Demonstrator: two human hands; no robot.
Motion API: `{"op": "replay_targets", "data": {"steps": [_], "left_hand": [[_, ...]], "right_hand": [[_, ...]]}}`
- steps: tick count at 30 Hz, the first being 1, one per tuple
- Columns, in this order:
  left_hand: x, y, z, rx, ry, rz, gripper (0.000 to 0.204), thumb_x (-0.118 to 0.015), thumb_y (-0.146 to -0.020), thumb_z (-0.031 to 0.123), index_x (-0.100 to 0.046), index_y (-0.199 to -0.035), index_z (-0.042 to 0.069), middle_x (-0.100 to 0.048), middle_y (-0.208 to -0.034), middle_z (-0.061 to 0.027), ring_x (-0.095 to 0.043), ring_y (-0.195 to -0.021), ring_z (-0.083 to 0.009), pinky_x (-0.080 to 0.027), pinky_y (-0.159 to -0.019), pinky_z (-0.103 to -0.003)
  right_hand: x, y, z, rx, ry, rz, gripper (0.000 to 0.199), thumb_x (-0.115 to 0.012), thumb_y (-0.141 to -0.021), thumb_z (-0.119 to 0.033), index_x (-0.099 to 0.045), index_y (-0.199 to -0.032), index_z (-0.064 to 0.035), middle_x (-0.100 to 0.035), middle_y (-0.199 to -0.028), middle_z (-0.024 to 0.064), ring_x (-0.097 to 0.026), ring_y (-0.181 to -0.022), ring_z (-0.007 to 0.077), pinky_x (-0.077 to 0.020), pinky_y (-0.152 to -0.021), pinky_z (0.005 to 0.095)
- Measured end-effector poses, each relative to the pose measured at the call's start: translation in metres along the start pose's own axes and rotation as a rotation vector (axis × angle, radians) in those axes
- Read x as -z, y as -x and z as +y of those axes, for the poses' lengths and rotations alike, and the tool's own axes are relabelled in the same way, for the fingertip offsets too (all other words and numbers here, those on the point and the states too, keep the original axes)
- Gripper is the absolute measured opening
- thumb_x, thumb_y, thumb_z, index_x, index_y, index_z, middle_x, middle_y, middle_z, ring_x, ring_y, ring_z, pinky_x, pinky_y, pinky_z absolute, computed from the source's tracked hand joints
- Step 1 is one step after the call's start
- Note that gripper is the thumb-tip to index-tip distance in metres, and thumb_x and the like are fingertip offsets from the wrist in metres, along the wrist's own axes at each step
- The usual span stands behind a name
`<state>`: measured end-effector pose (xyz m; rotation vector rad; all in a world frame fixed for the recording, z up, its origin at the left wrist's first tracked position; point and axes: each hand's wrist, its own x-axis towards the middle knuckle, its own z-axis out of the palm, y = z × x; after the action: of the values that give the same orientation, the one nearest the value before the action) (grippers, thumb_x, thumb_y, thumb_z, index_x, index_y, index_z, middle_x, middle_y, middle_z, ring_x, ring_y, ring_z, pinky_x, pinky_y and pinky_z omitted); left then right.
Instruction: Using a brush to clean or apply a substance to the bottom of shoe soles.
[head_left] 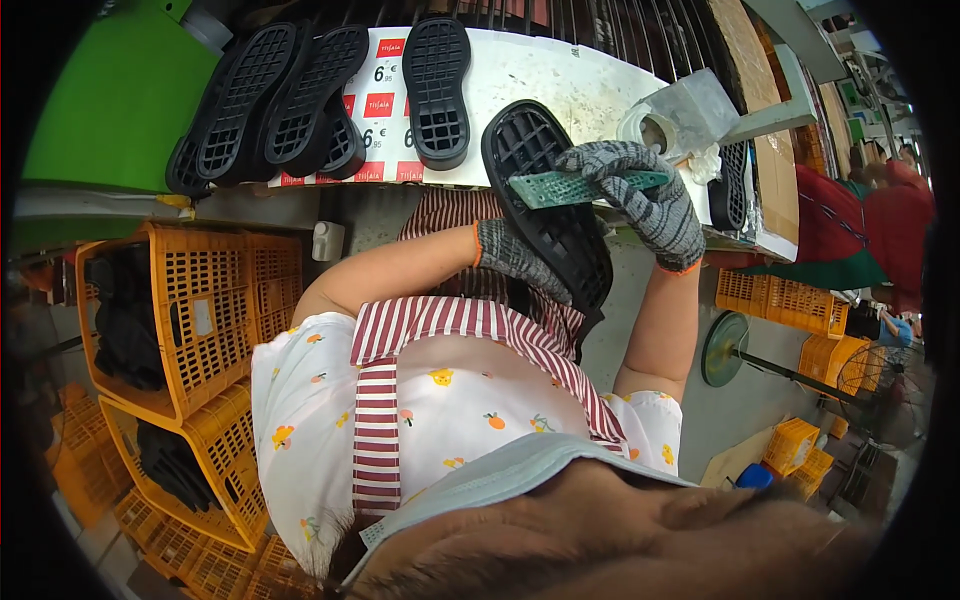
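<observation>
Well, the left hand clasps a black sole across the table edge, the right hand a green strip; bare tabletop towards twelve o'clock.

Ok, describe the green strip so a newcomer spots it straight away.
Find the white tabletop, then the gloved right hand by its near edge. The green strip is in that hand, crossing over one black sole. It's slim and dotted, unlike that chunky sole.

Black shoe sole, gridded face showing, tilted, green strip crosswise over its middle
</observation>
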<state>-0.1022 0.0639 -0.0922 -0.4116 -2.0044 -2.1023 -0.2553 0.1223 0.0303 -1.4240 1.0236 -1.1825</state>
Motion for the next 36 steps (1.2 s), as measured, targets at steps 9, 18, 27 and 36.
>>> {"op": "replay_targets", "data": {"steps": [9,18,27,36], "left_hand": [[0.040,0.001,0.056,0.510,-0.184,0.155,0.057,-0.072,-0.069,0.029,-0.052,-0.113,0.000,-0.056,-0.110,-0.0138,-0.051,-0.104,-0.0200,-0.040,-0.091,-0.031],[0.043,0.011,0.041,0.397,0.177,0.455,0.057,-0.062,-0.078,0.022,-0.040,-0.125,-0.002,-0.050,-0.118,-0.0101,-0.044,-0.111,-0.0193,-0.031,-0.098,-0.031],[0.039,0.014,0.042,0.141,0.549,0.572,0.064,-0.064,-0.074,0.022,-0.035,-0.126,0.000,-0.052,-0.114,-0.0126,-0.052,-0.104,-0.0231,-0.041,-0.092,-0.034],[0.049,0.039,0.026,0.126,1.137,0.627,0.057,-0.056,-0.082,0.030,-0.038,-0.124,-0.002,-0.049,-0.117,-0.0213,-0.051,-0.105,-0.0349,-0.043,-0.089,-0.048]], "right_hand": [[0.056,0.035,0.001,0.043,0.151,0.606,0.020,-0.052,-0.086,-0.012,-0.056,-0.099,0.0032,-0.060,-0.099,0.0152,-0.058,-0.091,0.0216,-0.0483,-0.079,0.0317],[0.098,0.022,0.067,-0.151,0.745,0.870,0.019,-0.057,-0.083,-0.016,-0.058,-0.088,0.0028,-0.063,-0.077,0.0115,-0.059,-0.068,0.0183,-0.0463,-0.065,0.0275],[0.121,0.040,0.075,-0.180,0.893,0.843,0.023,-0.052,-0.087,-0.021,-0.057,-0.082,0.0010,-0.057,-0.063,0.0052,-0.049,-0.053,0.0120,-0.0407,-0.052,0.0259],[0.083,0.056,0.040,0.024,0.341,0.875,0.020,-0.051,-0.088,-0.015,-0.059,-0.094,0.0027,-0.062,-0.084,0.0085,-0.059,-0.070,0.0132,-0.0498,-0.066,0.0240]]}}
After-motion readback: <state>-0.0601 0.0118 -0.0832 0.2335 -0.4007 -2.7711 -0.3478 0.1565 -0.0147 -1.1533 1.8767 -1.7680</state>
